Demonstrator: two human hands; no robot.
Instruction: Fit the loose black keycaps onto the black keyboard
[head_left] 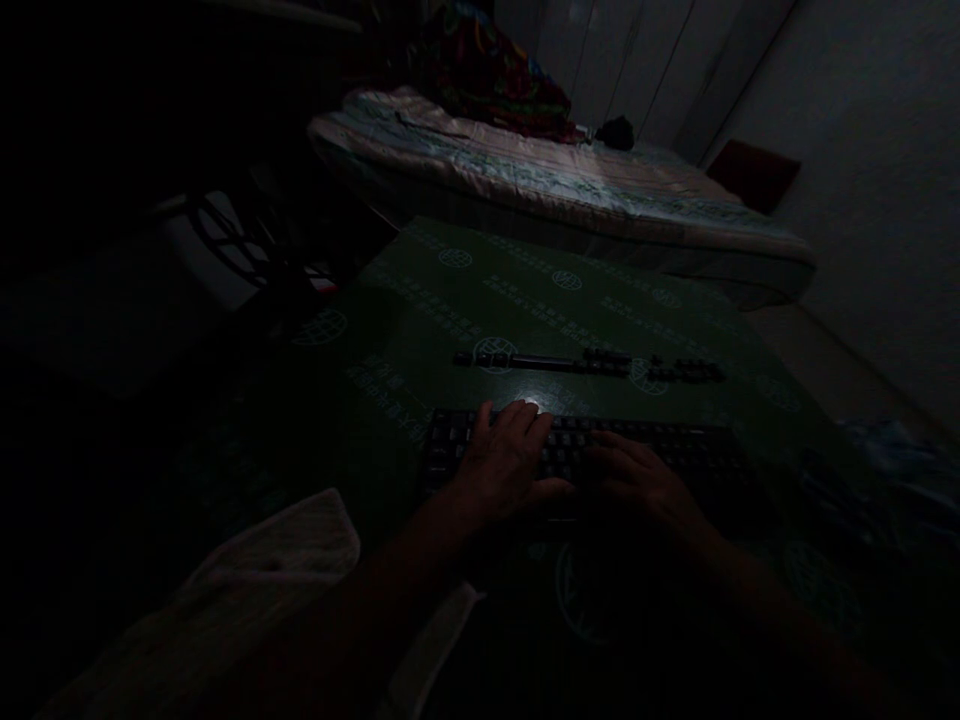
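Observation:
On a dark green printed board lies a black keyboard (705, 455), part of it lost in deep shadow. My left hand (501, 455) rests over its left half, palm down, with the fingers spread across the keys and the thumb pointing right. Close by, my right hand (637, 475) lies over the middle keys, its fingers stretched out to the left. Its fingertips are hard to make out in the dark. I see nothing held in either hand. Beyond the keyboard runs a row of loose black keycaps (679, 370), with a long space bar (544, 362) among them.
The green board (420, 290) has white lettering and globe prints. A bed (600, 190) with a patterned cover stands behind it, dark red cloth (495, 85) heaped on top. To the left is a spoked wheel (232, 240). Pale cloth (300, 540) shows at lower left.

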